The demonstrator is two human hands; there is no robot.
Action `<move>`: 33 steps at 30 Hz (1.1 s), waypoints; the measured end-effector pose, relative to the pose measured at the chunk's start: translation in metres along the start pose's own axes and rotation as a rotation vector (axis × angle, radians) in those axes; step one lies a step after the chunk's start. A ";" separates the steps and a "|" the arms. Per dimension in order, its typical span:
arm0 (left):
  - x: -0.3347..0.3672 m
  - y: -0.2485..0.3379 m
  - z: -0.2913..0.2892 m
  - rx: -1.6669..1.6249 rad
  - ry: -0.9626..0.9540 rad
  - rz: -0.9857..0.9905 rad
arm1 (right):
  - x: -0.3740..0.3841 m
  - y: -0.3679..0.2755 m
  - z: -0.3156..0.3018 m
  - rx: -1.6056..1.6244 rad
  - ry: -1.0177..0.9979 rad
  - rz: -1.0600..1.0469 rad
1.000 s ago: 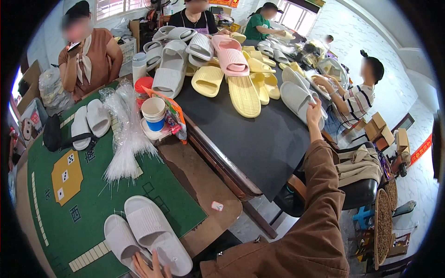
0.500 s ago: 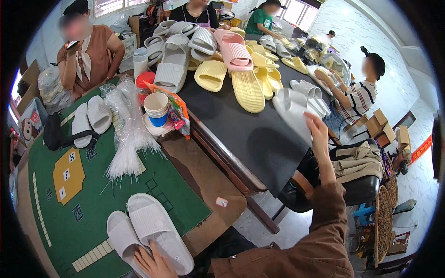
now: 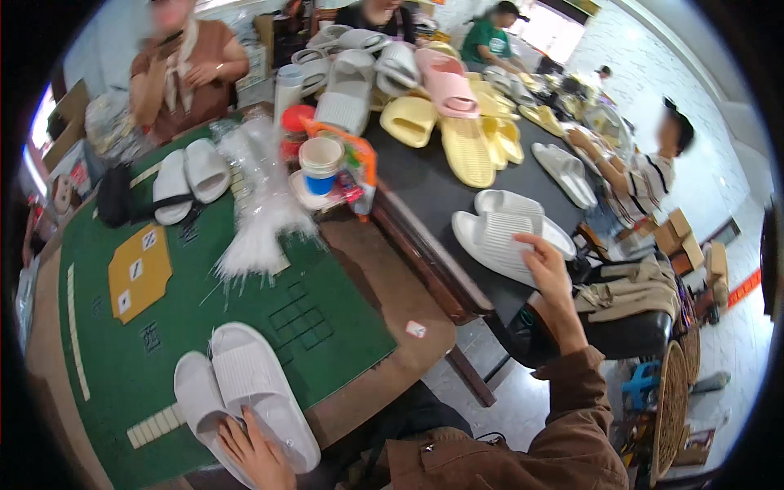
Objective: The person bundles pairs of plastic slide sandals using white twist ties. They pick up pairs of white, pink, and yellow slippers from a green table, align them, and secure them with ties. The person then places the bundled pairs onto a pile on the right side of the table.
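Two bare hands are busy at two pairs of slippers, and I place everything by the stack of paper cups (image 3: 321, 167). The left hand (image 3: 257, 453) is on the near side of the cups, its fingers slightly spread over the insoles of a pale grey pair (image 3: 249, 371) lying side by side on the green mat (image 3: 355, 347); its thumb is hidden, so I can't tell whether it grips. The right hand (image 3: 551, 273) reaches out to the right of the cups, index finger and thumb at the strap of the nearer slipper in a white pair (image 3: 500, 238), which overlaps on the black tabletop (image 3: 425, 175); whether they pinch it, I can't tell. Just left of the cups lies a bundle of clear plastic and white strands (image 3: 265, 192); just behind them stands a red-lidded jar (image 3: 296, 131), and an orange package (image 3: 362, 163) sits close on their right. Beyond the cups, a pink slipper (image 3: 447, 82) tops yellow ones (image 3: 467, 151). Far right of them sits a person in a striped top (image 3: 649, 184).
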State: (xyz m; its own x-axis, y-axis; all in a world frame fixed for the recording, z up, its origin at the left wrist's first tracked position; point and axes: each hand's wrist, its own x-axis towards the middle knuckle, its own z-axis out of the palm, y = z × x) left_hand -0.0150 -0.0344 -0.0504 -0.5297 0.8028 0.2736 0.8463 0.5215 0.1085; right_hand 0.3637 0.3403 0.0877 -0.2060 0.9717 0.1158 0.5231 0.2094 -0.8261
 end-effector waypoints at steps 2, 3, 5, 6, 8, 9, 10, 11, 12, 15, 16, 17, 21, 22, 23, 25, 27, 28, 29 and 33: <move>0.007 -0.004 -0.011 -0.117 -0.083 -0.145 | -0.001 0.022 -0.008 0.004 0.004 -0.135; 0.010 -0.013 -0.014 -0.222 -0.140 -0.177 | -0.005 0.031 -0.019 -0.102 -0.011 -0.099; 0.008 -0.041 -0.024 -0.180 -0.106 -0.172 | -0.007 0.062 -0.031 -0.011 0.080 -0.148; 0.009 -0.058 -0.028 -0.135 -0.073 -0.187 | -0.005 0.080 -0.052 -0.178 0.134 -0.219; 0.001 -0.108 -0.031 -0.088 -0.007 -0.255 | 0.007 0.114 -0.088 -0.521 0.267 -0.353; -0.008 -0.138 -0.034 -0.061 0.021 -0.306 | 0.014 0.106 -0.085 -0.559 0.214 -0.414; -0.015 -0.167 -0.038 -0.043 0.051 -0.347 | 0.019 0.099 -0.081 -0.603 0.175 -0.477; -0.019 -0.193 -0.039 -0.025 0.073 -0.414 | 0.025 0.092 -0.080 -0.460 0.065 -0.422; -0.021 -0.220 -0.042 -0.009 0.099 -0.476 | 0.031 0.089 -0.079 -0.321 -0.042 -0.364; -0.026 -0.304 -0.045 0.110 0.181 -0.541 | 0.048 0.080 -0.061 -0.388 -0.153 -0.334; -0.026 -0.326 -0.048 0.163 0.204 -0.560 | 0.051 0.067 -0.053 -0.477 -0.198 -0.316; -0.022 -0.341 -0.049 0.176 0.203 -0.561 | 0.060 0.070 -0.059 -0.457 -0.190 -0.313; -0.017 -0.384 -0.063 0.204 0.124 -0.666 | 0.072 0.087 -0.068 -0.442 -0.142 -0.334; -0.013 -0.376 -0.065 0.221 0.092 -0.701 | 0.067 0.078 -0.065 -0.474 -0.123 -0.349; -0.011 -0.364 -0.065 0.350 0.156 -0.700 | 0.058 0.071 -0.055 -0.455 -0.079 -0.382; 0.004 -0.317 -0.078 0.327 0.388 -0.627 | 0.027 0.048 -0.039 -0.453 -0.025 -0.297; 0.019 -0.258 -0.096 0.208 0.634 -0.448 | -0.007 0.007 -0.014 -0.468 -0.007 -0.179; 0.029 -0.222 -0.111 -0.170 0.622 -0.441 | -0.022 -0.012 -0.004 -0.529 -0.022 -0.322; 0.045 -0.192 -0.120 -0.363 0.555 -0.344 | -0.037 -0.026 0.003 -0.524 -0.056 -0.346; 0.091 -0.052 -0.171 -1.501 0.248 0.060 | -0.099 -0.110 0.068 -0.589 -0.172 -0.354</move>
State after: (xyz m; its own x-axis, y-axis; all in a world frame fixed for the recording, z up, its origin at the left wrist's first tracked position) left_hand -0.0974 -0.0380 0.1327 -0.6007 0.6645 0.4444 0.2182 -0.3985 0.8908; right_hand 0.2699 0.2136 0.1295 -0.5487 0.8132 0.1937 0.7508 0.5813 -0.3136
